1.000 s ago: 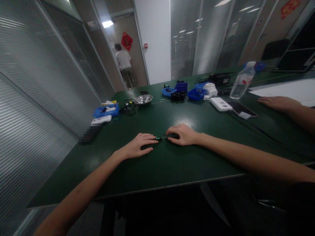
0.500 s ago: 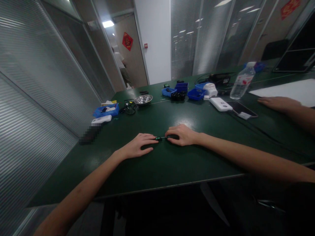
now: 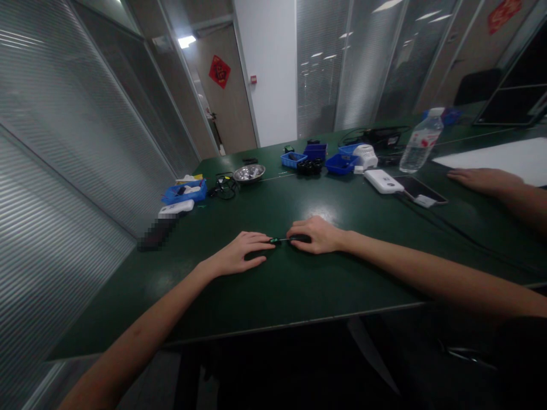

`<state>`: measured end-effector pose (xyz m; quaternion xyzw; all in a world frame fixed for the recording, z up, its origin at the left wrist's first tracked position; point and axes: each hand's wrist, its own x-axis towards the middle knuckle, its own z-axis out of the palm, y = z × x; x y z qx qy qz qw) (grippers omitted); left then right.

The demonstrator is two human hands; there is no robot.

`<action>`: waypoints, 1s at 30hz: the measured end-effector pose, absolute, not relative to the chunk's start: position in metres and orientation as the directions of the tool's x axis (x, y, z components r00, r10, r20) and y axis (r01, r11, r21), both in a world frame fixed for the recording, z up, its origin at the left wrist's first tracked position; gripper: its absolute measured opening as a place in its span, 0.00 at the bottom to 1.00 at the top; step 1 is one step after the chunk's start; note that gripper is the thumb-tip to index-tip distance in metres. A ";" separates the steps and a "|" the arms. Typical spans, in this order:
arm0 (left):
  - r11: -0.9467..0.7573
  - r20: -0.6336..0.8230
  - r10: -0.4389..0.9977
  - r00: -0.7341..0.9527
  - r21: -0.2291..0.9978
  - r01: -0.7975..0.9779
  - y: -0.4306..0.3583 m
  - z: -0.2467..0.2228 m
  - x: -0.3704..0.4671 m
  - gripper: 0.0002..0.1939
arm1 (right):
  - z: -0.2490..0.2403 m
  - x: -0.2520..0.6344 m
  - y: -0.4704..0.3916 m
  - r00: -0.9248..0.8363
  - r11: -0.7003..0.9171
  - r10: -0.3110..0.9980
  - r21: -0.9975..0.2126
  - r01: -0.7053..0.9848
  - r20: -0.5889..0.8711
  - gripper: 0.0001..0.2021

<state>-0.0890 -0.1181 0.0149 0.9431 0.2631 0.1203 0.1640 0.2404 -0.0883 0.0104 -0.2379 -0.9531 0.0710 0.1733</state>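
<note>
My left hand (image 3: 239, 254) rests low on the dark green table with its fingers stretched out and the thumb apart. Its fingertips touch a small black part with a green area (image 3: 274, 241). My right hand (image 3: 318, 234) is curled round the black handle of a screwdriver (image 3: 301, 238), which lies almost level. The thin metal shaft points left and reaches the small part. Whether the tip sits in a screw is too small to tell.
Behind my hands are a metal bowl (image 3: 249, 173), a black cable (image 3: 224, 187), blue bins (image 3: 341, 164) and a white device (image 3: 383, 181). A water bottle (image 3: 422, 140) stands at right, near another person's hand (image 3: 487, 179). A blue tray (image 3: 184, 192) lies at left.
Both my hands and the screwdriver stay in nearly the same place. The person in the far doorway has mostly gone from sight, and the door there has shifted slightly.
</note>
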 end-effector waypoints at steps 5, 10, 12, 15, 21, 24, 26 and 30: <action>-0.806 0.132 0.539 0.832 0.367 0.464 -0.119 0.016 -0.089 0.24 | 0.009 0.240 -0.087 -0.830 0.884 0.467 -0.201 0.423 0.304 0.15; -0.810 0.137 0.533 0.835 0.369 0.456 -0.118 0.015 -0.090 0.24 | 0.007 0.241 -0.087 -0.838 0.899 0.438 -0.183 0.399 0.325 0.17; -0.811 0.144 0.534 0.834 0.367 0.456 -0.117 0.014 -0.090 0.23 | 0.006 0.241 -0.087 -0.841 0.908 0.419 -0.176 0.381 0.342 0.18; -0.812 0.147 0.535 0.832 0.363 0.458 -0.117 0.014 -0.091 0.23 | 0.006 0.242 -0.087 -0.840 0.911 0.411 -0.173 0.373 0.353 0.19; -0.810 0.143 0.538 0.830 0.359 0.463 -0.118 0.016 -0.090 0.23 | 0.007 0.242 -0.087 -0.848 0.914 0.405 -0.163 0.371 0.342 0.19; -0.807 0.134 0.542 0.830 0.358 0.469 -0.118 0.016 -0.090 0.23 | 0.008 0.242 -0.087 -0.849 0.915 0.404 -0.159 0.372 0.340 0.20; -0.806 0.131 0.542 0.830 0.359 0.470 -0.118 0.016 -0.090 0.23 | 0.008 0.241 -0.088 -0.848 0.913 0.408 -0.162 0.375 0.338 0.20; -0.806 0.131 0.540 0.831 0.364 0.467 -0.118 0.016 -0.090 0.23 | 0.009 0.241 -0.089 -0.844 0.909 0.416 -0.169 0.380 0.338 0.20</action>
